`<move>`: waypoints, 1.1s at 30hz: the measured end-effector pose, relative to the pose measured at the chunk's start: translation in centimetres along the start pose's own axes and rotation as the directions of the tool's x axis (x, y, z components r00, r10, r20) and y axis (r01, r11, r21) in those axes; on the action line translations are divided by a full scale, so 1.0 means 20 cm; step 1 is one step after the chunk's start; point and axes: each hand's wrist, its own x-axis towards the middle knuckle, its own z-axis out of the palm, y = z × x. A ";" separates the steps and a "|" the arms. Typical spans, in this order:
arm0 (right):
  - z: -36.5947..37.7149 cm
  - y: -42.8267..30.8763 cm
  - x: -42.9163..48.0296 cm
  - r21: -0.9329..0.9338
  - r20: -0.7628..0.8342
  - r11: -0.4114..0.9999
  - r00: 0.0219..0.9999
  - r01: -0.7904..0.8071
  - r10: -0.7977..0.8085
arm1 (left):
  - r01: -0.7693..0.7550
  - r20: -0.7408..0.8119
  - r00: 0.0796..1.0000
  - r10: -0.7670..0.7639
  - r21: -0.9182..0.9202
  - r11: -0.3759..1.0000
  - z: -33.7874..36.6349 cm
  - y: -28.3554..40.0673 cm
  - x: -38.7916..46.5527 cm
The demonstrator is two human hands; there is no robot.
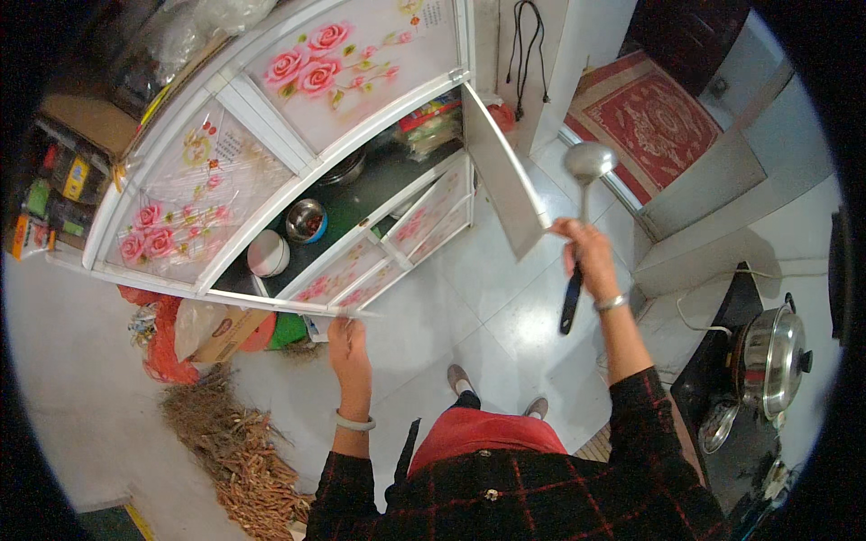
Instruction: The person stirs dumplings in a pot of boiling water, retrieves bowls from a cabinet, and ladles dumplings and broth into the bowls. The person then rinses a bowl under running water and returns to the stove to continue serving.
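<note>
My right hand (587,253) holds a metal ladle (590,162) by its black handle, bowl upward, and its fingertips touch the edge of the cabinet's swung-out right door (504,176). My left hand (348,338) is at the edge of the left door (291,308), which also stands out from the cabinet; the fingers are blurred. Between the doors the shelf shows white bowls (268,253), a metal bowl (306,221) with dark contents, a dark pan (345,169) and plastic-wrapped packets (433,128). Rose-patterned panels (318,61) cover the cabinet front.
On the right, a lidded steel pot (775,362) stands on the counter near a metal strainer or ladle (719,426). Dried roots or twigs (257,466) lie on the floor at left, near a cardboard box (230,335) and red netting (166,345). A red patterned mat (653,128) lies beyond the doorway.
</note>
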 end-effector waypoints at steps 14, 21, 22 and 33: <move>0.74 0.17 -0.26 0.069 0.431 0.926 0.848 -0.371 0.307 | -0.123 0.092 0.992 0.084 0.617 0.777 0.30 0.04 0.66; 0.71 0.20 -0.33 0.030 0.411 0.897 0.824 -0.441 0.391 | -0.264 0.044 0.953 0.301 0.614 0.744 0.33 -0.12 1.15; 0.70 0.22 -0.34 0.025 0.399 0.887 0.818 -0.460 0.413 | -0.267 0.029 0.948 0.316 0.610 0.746 0.33 -0.13 1.21; 0.54 0.36 -0.49 0.126 0.326 0.841 0.823 -0.526 0.466 | -0.178 0.004 0.980 0.201 0.485 0.856 0.31 -0.19 1.45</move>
